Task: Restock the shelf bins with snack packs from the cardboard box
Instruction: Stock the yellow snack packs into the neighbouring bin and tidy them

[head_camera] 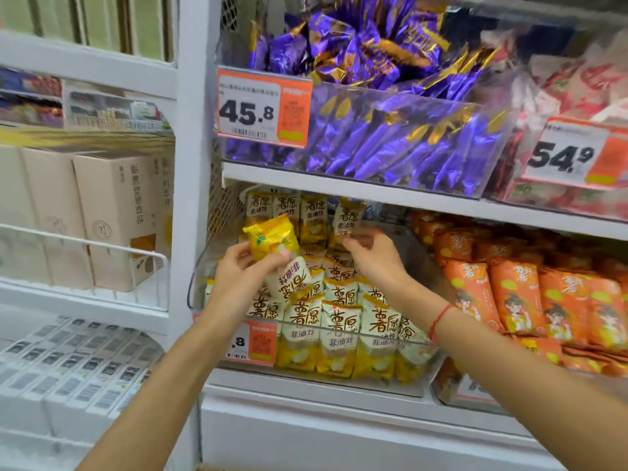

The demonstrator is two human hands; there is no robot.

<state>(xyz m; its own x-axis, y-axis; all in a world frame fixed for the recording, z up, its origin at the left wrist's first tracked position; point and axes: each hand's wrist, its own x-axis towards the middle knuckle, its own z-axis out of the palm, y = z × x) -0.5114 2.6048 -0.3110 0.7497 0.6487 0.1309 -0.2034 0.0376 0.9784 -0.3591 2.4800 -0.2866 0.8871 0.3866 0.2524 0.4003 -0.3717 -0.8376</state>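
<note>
A person's left hand [238, 266] grips an upside-down yellow-and-white snack pack [275, 253] above a clear shelf bin [421, 263] of matching packs, while the right hand [373, 254] pinches the lower edge of another pack [348, 215] standing at the bin's back row, beside orange packs [516, 294]

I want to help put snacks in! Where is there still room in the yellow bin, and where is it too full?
Room shows at the back right of the clear bin, between the right hand and the orange packs. The front rows of yellow packs stand tight together. The left hand holds packs over the left side.
</note>
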